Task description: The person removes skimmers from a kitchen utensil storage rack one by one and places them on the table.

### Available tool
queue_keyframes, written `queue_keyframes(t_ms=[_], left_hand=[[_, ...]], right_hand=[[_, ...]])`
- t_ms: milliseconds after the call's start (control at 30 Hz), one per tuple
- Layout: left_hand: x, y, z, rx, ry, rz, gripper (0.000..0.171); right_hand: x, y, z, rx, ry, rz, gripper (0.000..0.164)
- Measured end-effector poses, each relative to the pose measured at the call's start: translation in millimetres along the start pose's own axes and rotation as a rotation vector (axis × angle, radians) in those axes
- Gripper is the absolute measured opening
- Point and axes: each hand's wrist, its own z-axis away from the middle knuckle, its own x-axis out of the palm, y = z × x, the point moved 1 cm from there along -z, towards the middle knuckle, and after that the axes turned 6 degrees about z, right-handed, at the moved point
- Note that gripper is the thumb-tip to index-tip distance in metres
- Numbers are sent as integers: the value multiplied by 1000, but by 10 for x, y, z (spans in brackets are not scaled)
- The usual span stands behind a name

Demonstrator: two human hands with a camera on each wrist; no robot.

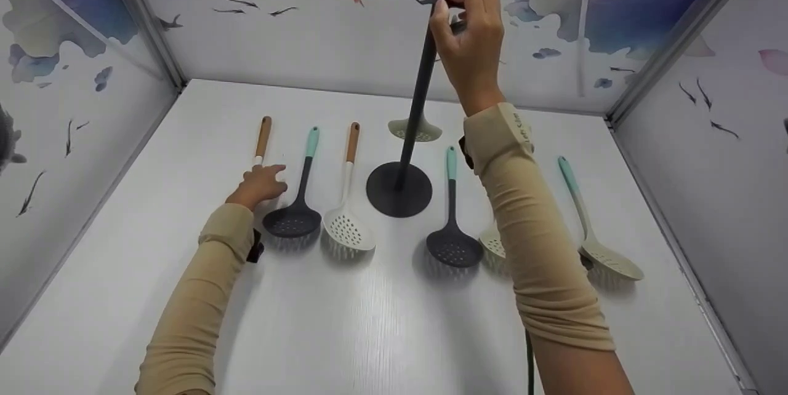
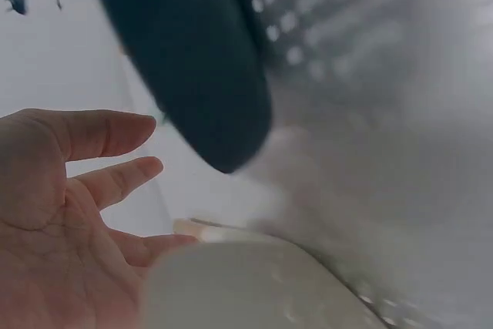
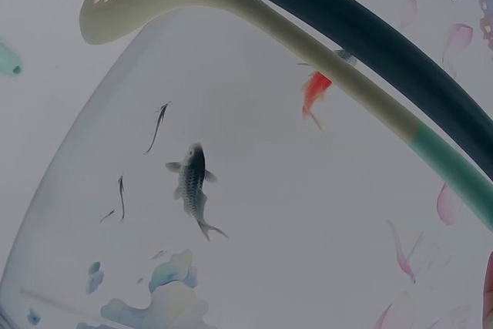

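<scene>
In the head view my right hand [image 1: 473, 32] is raised at the top of a black utensil stand [image 1: 418, 93], fingertips pinching at the mint handle end of a beige skimmer. The skimmer's perforated bowl [image 1: 415, 130] hangs behind the pole; its handle [image 3: 377, 105] runs beside the pole in the right wrist view. My left hand [image 1: 258, 186] lies low over a wooden-handled white utensil [image 1: 263, 136], whose lower part it covers. In the left wrist view the thumb and fingers are spread beside a pale utensil head [image 2: 231, 287]; a dark skimmer [image 2: 189, 59] is near.
On the white table [image 1: 363, 327] lie a dark skimmer [image 1: 293, 223], a white skimmer [image 1: 349, 229], another dark skimmer [image 1: 454, 248], a beige skimmer [image 1: 491, 241] partly behind my right arm, and a mint-handled beige one [image 1: 609, 259] at the right. Printed panels enclose the table.
</scene>
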Motion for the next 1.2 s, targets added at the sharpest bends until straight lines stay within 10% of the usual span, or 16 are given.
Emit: queue_keyframes(t_ms=[333, 633, 933, 1200], left_hand=[[65, 1078, 49, 384, 128, 121, 48], [74, 1926, 78, 621, 116, 523, 47], [122, 2267, -38, 633, -76, 901, 43], [152, 2299, -46, 645, -26, 923, 34]], right_hand=[[-33, 21, 3, -9, 8, 9, 25], [-65, 36, -4, -1, -2, 35, 27], [-45, 19, 5, 7, -18, 34, 26], [-40, -13, 4, 6, -24, 16, 26]])
